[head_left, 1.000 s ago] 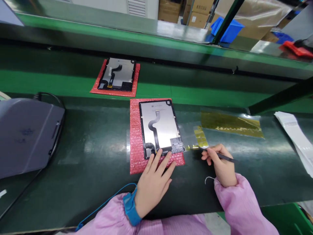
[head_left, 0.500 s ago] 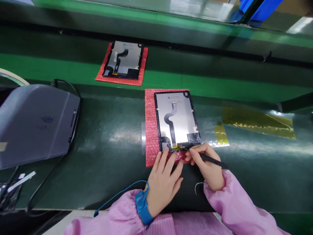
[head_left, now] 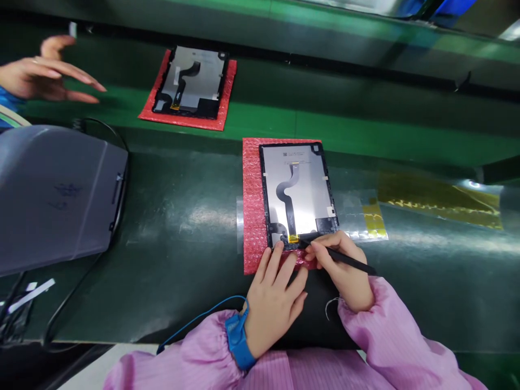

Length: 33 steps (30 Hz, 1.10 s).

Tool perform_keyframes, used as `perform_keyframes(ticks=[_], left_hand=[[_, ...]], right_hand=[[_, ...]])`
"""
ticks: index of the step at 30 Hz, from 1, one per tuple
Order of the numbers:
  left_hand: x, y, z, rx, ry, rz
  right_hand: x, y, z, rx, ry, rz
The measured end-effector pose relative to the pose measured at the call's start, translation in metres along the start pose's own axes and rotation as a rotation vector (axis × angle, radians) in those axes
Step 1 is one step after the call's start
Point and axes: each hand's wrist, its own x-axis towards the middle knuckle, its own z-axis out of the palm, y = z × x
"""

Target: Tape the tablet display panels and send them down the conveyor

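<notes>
A tablet display panel (head_left: 311,189), back side up, lies on a red bubble-wrap sheet (head_left: 254,206). A dark ribbon cable (head_left: 289,208) curves down it to a piece of yellow tape (head_left: 293,238) at the near edge. My left hand (head_left: 276,295) is open, its spread fingertips resting along that near edge. Between the fingers of my right hand (head_left: 343,265) are slim black tweezers (head_left: 353,261); their tip points at the panel beside the yellow tape. Whether the tip touches it, I cannot tell.
A second display panel (head_left: 203,86) lies on red wrap on the green strip farther back. Another person's hand (head_left: 49,73) reaches in at far left. A grey machine (head_left: 60,195) with cables stands on the left; amber film (head_left: 442,200) lies at right.
Another person's hand has come in at the upper left. The yellow tape now lies flatter over the cable end, and the tweezer tip is just right of it. The view has shifted slightly.
</notes>
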Motion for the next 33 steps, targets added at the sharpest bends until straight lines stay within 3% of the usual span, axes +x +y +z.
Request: perform_keyframes(ticks=[33], left_hand=[[0.0052, 0.0009, -0.0028, 0.081, -0.064, -0.005]], right_hand=[[0.0020, -0.0054, 0.0025, -0.088, -0.011, 0.024]])
